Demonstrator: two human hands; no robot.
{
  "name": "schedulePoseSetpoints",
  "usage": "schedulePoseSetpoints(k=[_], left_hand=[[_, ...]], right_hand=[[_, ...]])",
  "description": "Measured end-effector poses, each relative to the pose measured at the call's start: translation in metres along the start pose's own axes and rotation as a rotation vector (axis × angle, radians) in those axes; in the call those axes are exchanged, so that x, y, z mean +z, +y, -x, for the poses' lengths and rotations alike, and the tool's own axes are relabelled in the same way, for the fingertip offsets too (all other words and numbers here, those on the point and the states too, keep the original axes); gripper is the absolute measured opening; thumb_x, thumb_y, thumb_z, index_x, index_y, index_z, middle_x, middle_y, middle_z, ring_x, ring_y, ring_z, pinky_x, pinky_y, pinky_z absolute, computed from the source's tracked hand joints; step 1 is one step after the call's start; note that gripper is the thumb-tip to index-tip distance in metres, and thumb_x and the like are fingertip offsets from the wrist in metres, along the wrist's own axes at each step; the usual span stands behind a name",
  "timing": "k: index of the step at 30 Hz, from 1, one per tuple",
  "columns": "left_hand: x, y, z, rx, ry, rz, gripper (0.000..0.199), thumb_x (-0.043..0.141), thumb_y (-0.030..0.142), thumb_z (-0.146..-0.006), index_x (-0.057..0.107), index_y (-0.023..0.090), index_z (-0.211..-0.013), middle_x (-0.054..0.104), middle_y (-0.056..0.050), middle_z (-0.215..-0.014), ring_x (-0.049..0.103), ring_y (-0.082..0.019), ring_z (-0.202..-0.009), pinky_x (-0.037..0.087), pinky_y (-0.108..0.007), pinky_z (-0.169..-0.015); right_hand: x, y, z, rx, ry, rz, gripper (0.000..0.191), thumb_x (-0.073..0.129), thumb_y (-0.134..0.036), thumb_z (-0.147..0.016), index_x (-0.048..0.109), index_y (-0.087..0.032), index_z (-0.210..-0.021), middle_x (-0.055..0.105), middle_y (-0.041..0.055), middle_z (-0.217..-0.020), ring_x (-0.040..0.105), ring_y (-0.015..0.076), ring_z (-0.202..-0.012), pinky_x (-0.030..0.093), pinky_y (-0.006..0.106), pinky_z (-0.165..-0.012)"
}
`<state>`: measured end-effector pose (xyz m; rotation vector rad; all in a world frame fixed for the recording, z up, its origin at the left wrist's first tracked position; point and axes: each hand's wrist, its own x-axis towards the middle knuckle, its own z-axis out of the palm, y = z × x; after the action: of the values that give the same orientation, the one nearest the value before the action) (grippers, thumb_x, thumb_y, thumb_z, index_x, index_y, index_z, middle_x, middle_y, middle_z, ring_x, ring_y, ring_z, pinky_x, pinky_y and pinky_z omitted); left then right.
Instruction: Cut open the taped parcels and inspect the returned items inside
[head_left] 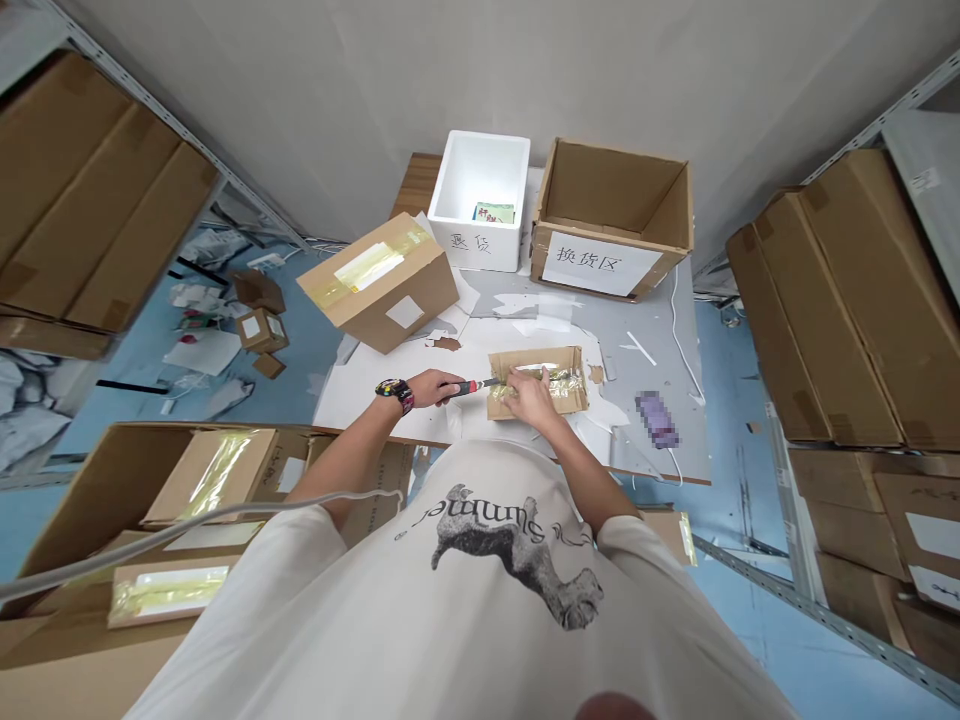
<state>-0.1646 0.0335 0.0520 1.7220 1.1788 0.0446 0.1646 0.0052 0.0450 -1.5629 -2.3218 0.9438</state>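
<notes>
My left hand (435,387), with a watch on its wrist, is closed round the red and black handle of a box cutter (468,387). The blade points right and meets the left part of a small flat cardboard box (570,400) sealed with yellowish tape. On top of that box my right hand (531,396) grips it, fingers bent over the tape. The box lies on the white-covered table (465,350) close to my body. Whether the tape under the blade is cut, I cannot tell.
Behind stand a larger taped carton (397,290), a white foam box (484,245) with a green packet inside, and an open labelled carton (611,265). A blurred purple object (657,418) lies right, by a white cable (679,330). An open carton of parcels (161,425) stands lower left.
</notes>
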Motion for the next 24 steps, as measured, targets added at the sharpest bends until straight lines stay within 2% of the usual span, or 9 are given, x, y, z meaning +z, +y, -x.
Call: schedulePoseSetpoints(k=[2, 7, 9, 11, 14, 17, 19, 21, 24], left_hand=[[0.003, 0.004, -0.006, -0.019, -0.002, 0.009, 0.056, 0.063, 0.064, -0.104, 0.087, 0.024, -0.134, 0.071, 0.000, -0.069, 0.067, -0.019, -0.063, 0.054, -0.030, -0.070], [0.019, 0.007, -0.010, 0.002, -0.214, 0.162, 0.054, 0.074, 0.064, -0.096, 0.091, 0.023, -0.126, 0.070, 0.000, -0.067, 0.063, -0.017, -0.059, 0.050, -0.028, -0.063], [0.025, 0.000, 0.002, 0.000, -0.088, 0.266, 0.056, 0.076, 0.066, -0.095, 0.090, 0.022, -0.126, 0.072, -0.001, -0.071, 0.063, -0.017, -0.060, 0.051, -0.028, -0.063], [0.028, -0.013, 0.018, -0.045, 0.151, 0.410, 0.063, 0.079, 0.069, -0.095, 0.087, 0.019, -0.132, 0.073, -0.002, -0.075, 0.063, -0.017, -0.062, 0.053, -0.028, -0.062], [0.036, -0.029, 0.041, -0.207, 0.521, 0.697, 0.077, 0.080, 0.072, -0.095, 0.076, 0.016, -0.148, 0.071, -0.002, -0.077, 0.065, -0.018, -0.062, 0.056, -0.029, -0.059], [0.054, -0.030, 0.049, -0.393, 0.774, 0.996, 0.083, 0.073, 0.068, -0.102, 0.061, 0.018, -0.166, 0.073, -0.003, -0.086, 0.071, -0.019, -0.067, 0.064, -0.033, -0.063], [0.070, -0.022, 0.046, -0.445, 0.851, 1.131, 0.080, 0.066, 0.062, -0.107, 0.054, 0.019, -0.173, 0.072, -0.002, -0.089, 0.070, -0.017, -0.066, 0.063, -0.031, -0.061], [0.084, -0.012, 0.042, -0.419, 0.881, 1.145, 0.079, 0.063, 0.058, -0.108, 0.054, 0.019, -0.176, 0.071, -0.002, -0.089, 0.065, -0.014, -0.062, 0.055, -0.026, -0.056], [0.100, 0.001, 0.042, -0.276, 0.867, 0.831, 0.071, 0.065, 0.056, -0.107, 0.067, 0.023, -0.169, 0.075, -0.006, -0.101, 0.066, -0.015, -0.071, 0.053, -0.026, -0.060]], right_hand=[[0.000, 0.001, -0.001, -0.012, 0.008, -0.007, 0.010, 0.075, -0.029, -0.103, 0.078, -0.024, -0.111, 0.068, 0.0163, -0.172, 0.070, 0.0349, -0.152, 0.004, 0.076, -0.145], [-0.007, 0.004, -0.005, -0.026, 0.031, -0.027, 0.010, 0.071, -0.026, -0.104, 0.078, -0.025, -0.111, 0.077, 0.0141, -0.161, 0.066, 0.0345, -0.156, 0.008, 0.078, -0.144], [-0.009, 0.005, -0.002, -0.027, 0.041, -0.021, 0.012, 0.072, -0.027, -0.105, 0.080, -0.026, -0.113, 0.078, 0.0135, -0.159, 0.067, 0.0359, -0.154, 0.012, 0.078, -0.143], [-0.010, 0.005, 0.003, -0.043, 0.070, 0.014, 0.017, 0.069, -0.030, -0.109, 0.083, -0.027, -0.119, 0.076, 0.0126, -0.161, 0.066, 0.0368, -0.151, 0.015, 0.076, -0.144], [-0.012, 0.005, 0.010, -0.029, 0.137, 0.118, 0.036, 0.053, -0.027, -0.117, 0.083, -0.028, -0.138, 0.074, 0.0124, -0.163, 0.065, 0.0357, -0.149, 0.021, 0.069, -0.145], [-0.016, 0.006, 0.004, 0.004, 0.144, 0.236, 0.057, 0.051, -0.021, -0.116, 0.064, -0.029, -0.172, 0.065, 0.0152, -0.172, 0.057, 0.0371, -0.158, 0.029, 0.066, -0.143], [-0.019, 0.008, -0.007, -0.003, 0.087, 0.325, 0.076, 0.062, -0.021, -0.112, 0.046, -0.032, -0.185, 0.053, 0.0157, -0.184, 0.046, 0.0423, -0.169, 0.029, 0.072, -0.141], [-0.021, 0.010, -0.020, -0.014, 0.011, 0.415, 0.089, 0.072, -0.022, -0.107, 0.037, -0.034, -0.189, 0.041, 0.0154, -0.192, 0.035, 0.0487, -0.175, 0.028, 0.082, -0.138], [-0.023, 0.016, -0.032, -0.055, -0.050, 0.520, 0.084, 0.069, -0.028, -0.112, 0.037, -0.031, -0.189, 0.034, 0.0170, -0.195, 0.034, 0.0532, -0.176, 0.026, 0.086, -0.137]])
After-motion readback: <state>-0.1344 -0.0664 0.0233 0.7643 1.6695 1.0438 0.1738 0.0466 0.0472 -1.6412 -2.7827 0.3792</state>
